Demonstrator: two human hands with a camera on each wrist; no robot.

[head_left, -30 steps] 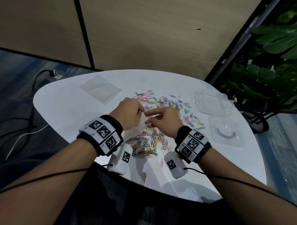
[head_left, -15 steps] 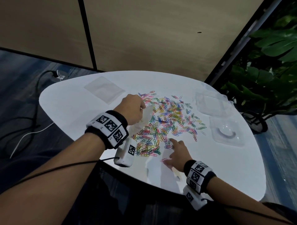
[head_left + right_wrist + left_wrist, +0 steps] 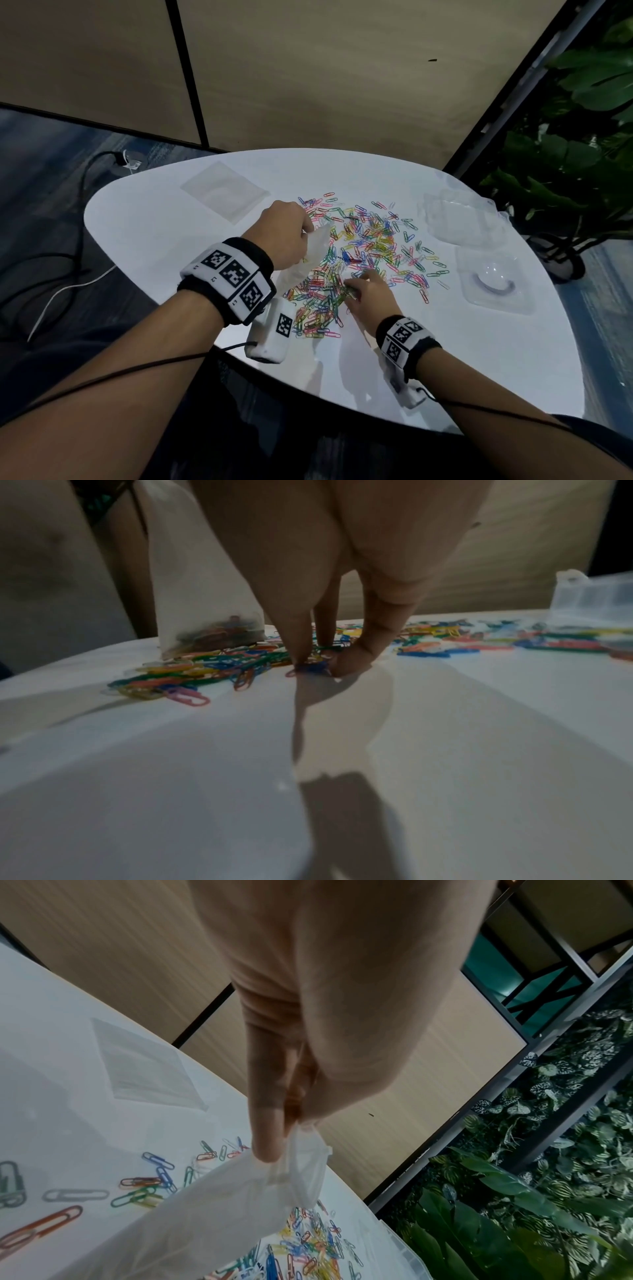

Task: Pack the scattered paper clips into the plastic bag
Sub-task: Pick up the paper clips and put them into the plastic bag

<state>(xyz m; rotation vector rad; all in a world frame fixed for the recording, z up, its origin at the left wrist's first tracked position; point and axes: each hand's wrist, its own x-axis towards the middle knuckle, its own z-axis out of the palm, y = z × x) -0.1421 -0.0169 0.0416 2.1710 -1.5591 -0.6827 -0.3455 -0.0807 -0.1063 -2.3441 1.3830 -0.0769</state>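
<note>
Many coloured paper clips (image 3: 363, 250) lie scattered across the middle of the white table (image 3: 154, 233). My left hand (image 3: 284, 236) pinches the mouth of a clear plastic bag (image 3: 308, 260) at the pile's left edge. In the left wrist view the bag (image 3: 212, 1218) hangs from my left hand (image 3: 284, 1137) over the clips (image 3: 301, 1259). The right wrist view shows a few clips in the bottom of the bag (image 3: 198, 588). My right hand (image 3: 366, 291) is at the pile's near edge. Its fingertips (image 3: 346, 664) pinch a few clips (image 3: 205, 669) against the table.
A flat stack of clear bags (image 3: 222, 192) lies at the back left. A clear plastic box (image 3: 459, 219) and a clear lid (image 3: 493, 281) sit on the right. Leafy plants (image 3: 565, 171) stand beyond the right edge. Cables (image 3: 68, 274) run on the floor at left.
My right hand left the bag's mouth, dropped to the near side of the table, then moved into the pile and closed on clips. The left hand kept holding the bag.
</note>
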